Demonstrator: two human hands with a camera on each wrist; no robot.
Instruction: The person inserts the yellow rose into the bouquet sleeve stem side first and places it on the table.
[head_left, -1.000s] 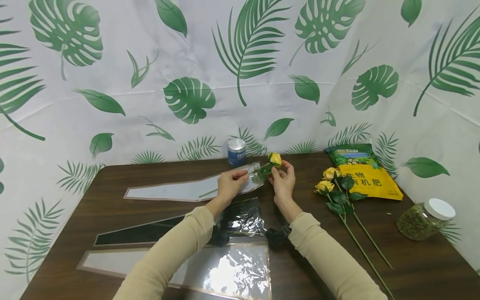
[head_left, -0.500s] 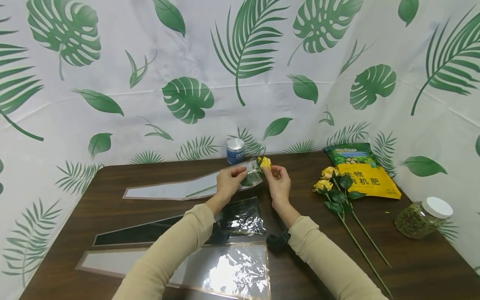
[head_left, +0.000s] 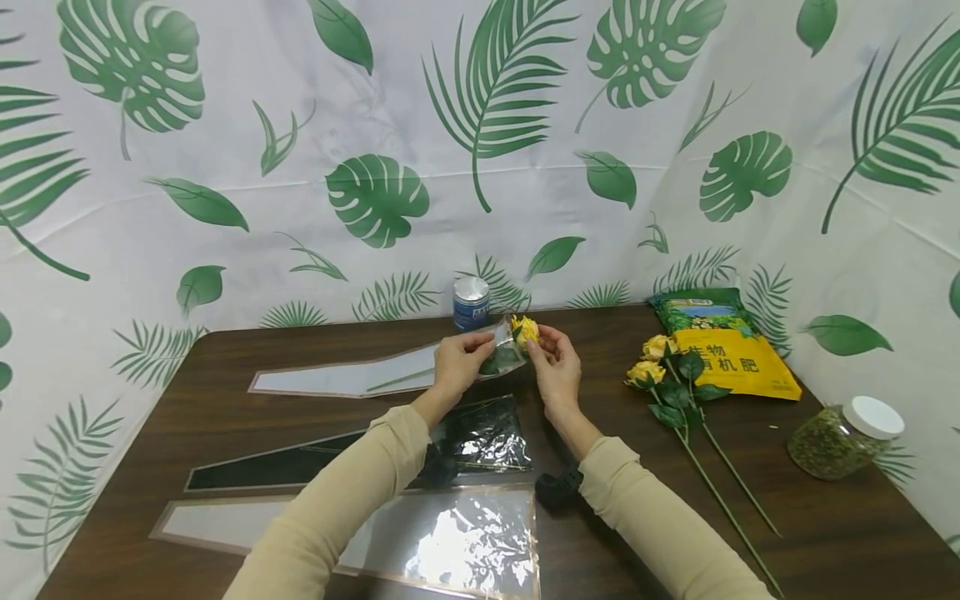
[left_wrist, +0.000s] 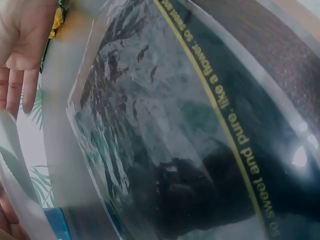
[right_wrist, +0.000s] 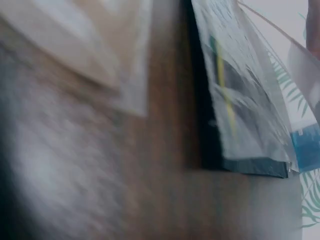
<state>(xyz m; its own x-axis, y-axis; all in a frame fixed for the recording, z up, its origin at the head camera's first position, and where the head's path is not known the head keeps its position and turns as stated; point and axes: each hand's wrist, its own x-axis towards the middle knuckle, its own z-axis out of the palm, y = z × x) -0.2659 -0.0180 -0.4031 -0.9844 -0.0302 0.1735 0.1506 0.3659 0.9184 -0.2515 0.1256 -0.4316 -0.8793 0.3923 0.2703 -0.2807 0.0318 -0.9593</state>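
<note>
My left hand [head_left: 457,367] pinches the open end of a clear-and-white flower sleeve [head_left: 322,380] near the back of the table. In my right hand [head_left: 558,375] is a yellow rose [head_left: 531,334], pinched just under the bloom. Its bloom stands at the sleeve's mouth, while the green stem [head_left: 401,380] lies inside and the leaves show through the clear film. Closer to me lies a black flower sleeve [head_left: 487,433], whose gold lettering shows in the left wrist view. A second white sleeve [head_left: 465,542] lies in front of it, partly under my left forearm.
Two yellow roses [head_left: 651,372] lie at right beside a green-and-yellow fertilizer bag [head_left: 738,362]. A white-lidded jar [head_left: 836,442] of dried green bits lies tilted at far right. Behind the hands stands a blue tin [head_left: 471,307], near the leaf-print cloth [head_left: 420,108].
The rose has moved left, its leaves and stem sliding deeper into the sleeve until the bloom reaches the mouth. My right hand has come closer to the left, which keeps its pinch.
</note>
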